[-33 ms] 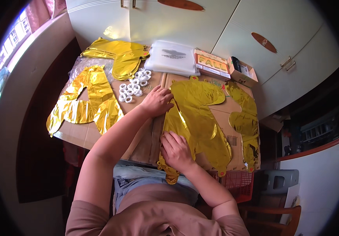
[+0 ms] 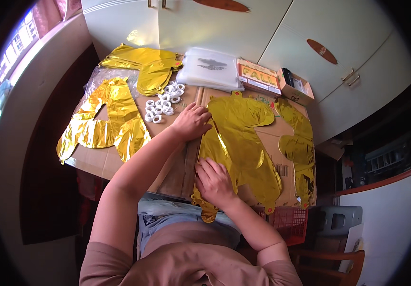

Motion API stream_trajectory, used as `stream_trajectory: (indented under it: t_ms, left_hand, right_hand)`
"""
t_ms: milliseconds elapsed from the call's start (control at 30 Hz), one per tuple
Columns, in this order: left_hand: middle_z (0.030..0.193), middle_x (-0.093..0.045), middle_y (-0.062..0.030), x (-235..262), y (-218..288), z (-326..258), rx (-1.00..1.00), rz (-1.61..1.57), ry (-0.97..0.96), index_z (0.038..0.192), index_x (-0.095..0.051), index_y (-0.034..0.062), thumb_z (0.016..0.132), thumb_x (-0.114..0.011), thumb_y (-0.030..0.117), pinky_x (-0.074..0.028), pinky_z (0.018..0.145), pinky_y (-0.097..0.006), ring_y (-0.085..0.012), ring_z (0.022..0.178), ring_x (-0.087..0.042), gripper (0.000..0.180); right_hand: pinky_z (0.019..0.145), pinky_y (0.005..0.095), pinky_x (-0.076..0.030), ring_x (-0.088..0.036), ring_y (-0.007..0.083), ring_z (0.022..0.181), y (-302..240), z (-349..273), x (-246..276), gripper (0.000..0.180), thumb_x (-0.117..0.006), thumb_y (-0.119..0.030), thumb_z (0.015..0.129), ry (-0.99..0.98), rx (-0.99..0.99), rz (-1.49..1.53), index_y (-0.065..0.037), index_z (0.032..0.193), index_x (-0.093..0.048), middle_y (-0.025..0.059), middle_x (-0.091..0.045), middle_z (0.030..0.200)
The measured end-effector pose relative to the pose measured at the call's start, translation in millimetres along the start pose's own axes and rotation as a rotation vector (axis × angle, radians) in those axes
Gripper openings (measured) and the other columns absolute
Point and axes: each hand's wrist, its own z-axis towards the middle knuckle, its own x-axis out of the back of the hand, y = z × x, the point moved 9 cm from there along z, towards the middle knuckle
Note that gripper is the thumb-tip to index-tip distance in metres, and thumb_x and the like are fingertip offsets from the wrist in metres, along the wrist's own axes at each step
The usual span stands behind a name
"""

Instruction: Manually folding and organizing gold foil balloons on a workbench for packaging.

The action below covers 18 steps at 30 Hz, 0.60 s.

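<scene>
Both hands flat on gold foil balloon (image 2: pixel 243 143): left hand (image 2: pixel 192 121) fingers spread at the top edge, right hand (image 2: pixel 214 180) fingers pressed together low. Best to smooth slowly outward, avoiding creases.

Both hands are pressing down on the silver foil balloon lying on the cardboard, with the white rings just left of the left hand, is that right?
Not quite: the foil balloon is gold, not silver, as the head view shows. The rest holds: the left hand and right hand both press on it on the cardboard, and the white rings lie just left of the left hand.
</scene>
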Motion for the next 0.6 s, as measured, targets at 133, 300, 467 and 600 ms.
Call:
stream_trajectory:
  t_ms: [133, 300, 467, 600]
  left_hand:
    - [0.117, -0.065, -0.009, 0, 2, -1, -0.022, 0.019, 0.026, 0.111, -0.067, 0.0091, 0.084, -0.071, 0.035, -0.034, 0.114, -0.048, -0.0257, 0.121, -0.058, 0.038]
    - [0.118, -0.065, -0.0092, -1, 2, -3, -0.011, 0.036, 0.036, 0.11, -0.067, 0.0089, 0.085, -0.07, 0.036, -0.034, 0.115, -0.048, -0.0254, 0.122, -0.057, 0.037]
    - [0.12, -0.064, -0.009, -2, 2, -5, 0.006, 0.057, 0.017, 0.111, -0.067, 0.0088, 0.086, -0.069, 0.033, -0.035, 0.114, -0.049, -0.0255, 0.123, -0.057, 0.035]
    - [0.122, -0.064, -0.009, -2, 2, -4, 0.019, 0.068, -0.005, 0.113, -0.066, 0.0091, 0.087, -0.069, 0.034, -0.034, 0.114, -0.049, -0.0259, 0.124, -0.056, 0.037]
  right_hand:
    - [0.1, 0.0438, -0.043, -0.054, 0.0316, 0.121, -2, -1, 0, 0.042, -0.072, -0.019, 0.082, -0.013, -0.011, -0.011, -0.003, 0.12, -0.064, 0.0153, -0.06, 0.129]
    - [0.098, 0.0434, -0.045, -0.056, 0.0312, 0.12, -9, -6, 6, 0.037, -0.072, -0.018, 0.082, -0.039, -0.017, 0.017, -0.004, 0.116, -0.067, 0.0146, -0.062, 0.126]
    - [0.099, 0.0433, -0.044, -0.055, 0.0312, 0.121, -15, -17, 17, 0.034, -0.072, -0.015, 0.083, -0.095, -0.019, 0.091, -0.005, 0.114, -0.068, 0.0137, -0.062, 0.127]
    - [0.1, 0.0439, -0.042, -0.054, 0.031, 0.122, -20, -26, 19, 0.035, -0.072, -0.017, 0.083, -0.112, -0.028, 0.065, -0.005, 0.115, -0.067, 0.0137, -0.061, 0.129]
